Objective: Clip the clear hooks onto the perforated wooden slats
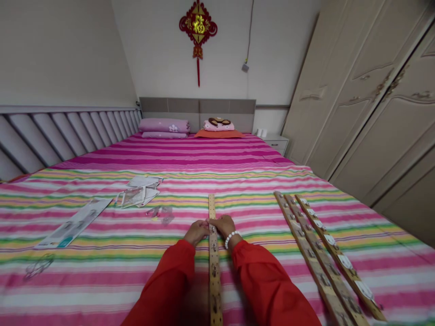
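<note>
A long narrow wooden strip (214,258) with holes and several small metal hooks lies lengthwise on the striped bedspread in front of me. My left hand (197,232) is at the strip's left edge near its far part, fingers pinched together. From the right, my right hand (224,225) reaches over the strip, its fingertips closed and meeting those of the left hand. Between them, whatever the fingertips grip is too small to make out. One metal hook (213,229) shows just below the fingers. A white beaded bracelet circles my right wrist.
Three more wooden strips with metal hooks (316,246) lie at the right. To the left are a white package (76,222), several clear packets (139,192), small metal pieces (154,211) and a tangled thin loop (40,265). A bed rail (68,131) borders the left side.
</note>
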A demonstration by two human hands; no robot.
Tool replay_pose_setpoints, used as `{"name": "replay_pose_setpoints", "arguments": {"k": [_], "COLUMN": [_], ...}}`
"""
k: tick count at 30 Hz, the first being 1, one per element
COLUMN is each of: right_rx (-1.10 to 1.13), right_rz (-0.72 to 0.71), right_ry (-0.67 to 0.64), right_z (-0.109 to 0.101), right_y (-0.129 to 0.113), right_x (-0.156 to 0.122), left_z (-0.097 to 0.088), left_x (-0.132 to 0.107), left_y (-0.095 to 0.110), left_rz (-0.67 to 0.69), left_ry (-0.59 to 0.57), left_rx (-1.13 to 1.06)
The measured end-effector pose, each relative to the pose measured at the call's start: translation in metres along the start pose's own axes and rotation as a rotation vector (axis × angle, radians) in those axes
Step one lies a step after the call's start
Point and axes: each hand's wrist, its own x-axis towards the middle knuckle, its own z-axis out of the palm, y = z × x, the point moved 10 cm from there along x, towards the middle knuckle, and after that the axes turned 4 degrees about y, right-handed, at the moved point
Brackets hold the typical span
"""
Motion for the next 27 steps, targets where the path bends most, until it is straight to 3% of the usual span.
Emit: {"name": "replay_pose_setpoints", "arguments": {"k": [4,11,21,23,27], "right_rx": [-0.144,-0.027,-0.164,-0.120,0.154], "right_rz": [0.020,0.174,0.101,0.051,0.044], "right_ry": [0.072,-0.173,0.009,0.028,-0.096], "right_z": [-0.009,0.007,-0.002,-0.006,0.001], "right_y": [-0.004,0.004,0.005,0.002,0.002], "right_x": [-0.001,-0.008,0.000,-0.002,-0.010], "left_z": [-0.001,-0.001,-0.002,-0.002,-0.001], "left_x": [-0.002,-0.007,-0.003,-0.004,-0.008], "left_y": [0.001,0.004,0.001,0.002,0.004], "left_rz": [-0.005,-0.020,-0.010,-0.008,0.015], "left_ry": [0.018,0.021,0.047,0.052,0.037], "left_rx": [0.006,0.021,0.036,0.031,0.020]}}
